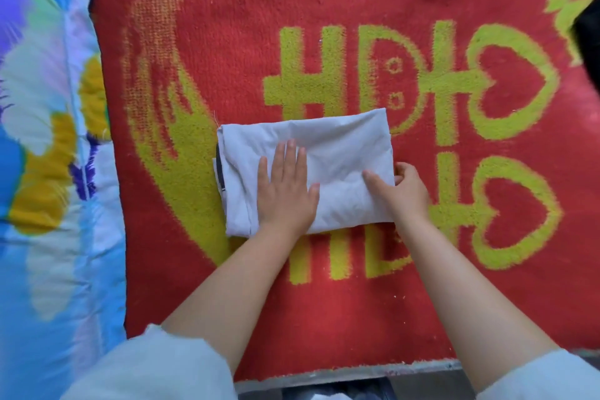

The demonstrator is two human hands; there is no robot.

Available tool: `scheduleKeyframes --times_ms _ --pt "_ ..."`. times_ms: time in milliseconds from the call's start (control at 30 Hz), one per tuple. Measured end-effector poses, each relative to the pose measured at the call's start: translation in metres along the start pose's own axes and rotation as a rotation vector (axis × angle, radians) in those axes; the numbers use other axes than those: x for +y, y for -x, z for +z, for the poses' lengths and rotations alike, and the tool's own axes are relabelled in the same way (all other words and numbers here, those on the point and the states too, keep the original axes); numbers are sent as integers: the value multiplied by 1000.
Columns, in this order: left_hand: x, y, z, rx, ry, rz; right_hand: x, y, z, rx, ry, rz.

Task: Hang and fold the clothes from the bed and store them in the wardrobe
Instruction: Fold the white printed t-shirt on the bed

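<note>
Your left hand (285, 187) lies flat on the folded white garment (337, 153), fingers straight and together, pinning the layers so they don't shift. Right hand (404, 190) grips the right edge, thumb on top, fingers curled under, likely for 1 more fold. Garment sits mid red blanket (227, 42): thin creased cotton on coarse pile. Glossy floral quilt (42, 140) to the left.

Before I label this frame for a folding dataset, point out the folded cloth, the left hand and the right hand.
cloth (344, 140), head view, upper bare part.
left hand (285, 185), head view, back of the hand.
right hand (406, 191), head view, back of the hand.
</note>
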State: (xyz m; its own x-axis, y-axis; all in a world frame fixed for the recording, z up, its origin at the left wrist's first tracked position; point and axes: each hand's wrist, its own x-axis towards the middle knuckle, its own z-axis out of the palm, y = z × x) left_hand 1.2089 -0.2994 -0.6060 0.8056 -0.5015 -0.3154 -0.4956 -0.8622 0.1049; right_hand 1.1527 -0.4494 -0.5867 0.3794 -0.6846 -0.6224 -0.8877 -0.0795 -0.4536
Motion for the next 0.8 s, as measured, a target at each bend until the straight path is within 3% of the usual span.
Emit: scheduleKeyframes --times_ms 67,133,200,333,433,567,667,733,800 --pt "-1 -3 15 -71 -160 -24 -7 5 -5 -138 -116 68" --pt "-1 -6 20 -110 -171 -27 -15 13 -13 -277 -197 49" --pt "-3 -6 12 7 -98 -6 -25 28 -21 -323 -151 -57" --pt "-27 30 -8 402 423 -31 -53 67 -18 -222 55 -357" --pt "-58 79 -20 550 764 -347 -75 96 20 -271 162 -572" --pt "-92 117 -8 496 1181 -835 -79 112 84 -679 375 -660" --pt "-100 114 -3 296 1499 -943 -72 100 89 -764 187 -628" --pt "-98 105 -3 133 1513 -909 -72 91 77 -617 -141 -528" --pt "-88 93 -8 7 1411 -832 -67 71 65 -261 -194 -588"
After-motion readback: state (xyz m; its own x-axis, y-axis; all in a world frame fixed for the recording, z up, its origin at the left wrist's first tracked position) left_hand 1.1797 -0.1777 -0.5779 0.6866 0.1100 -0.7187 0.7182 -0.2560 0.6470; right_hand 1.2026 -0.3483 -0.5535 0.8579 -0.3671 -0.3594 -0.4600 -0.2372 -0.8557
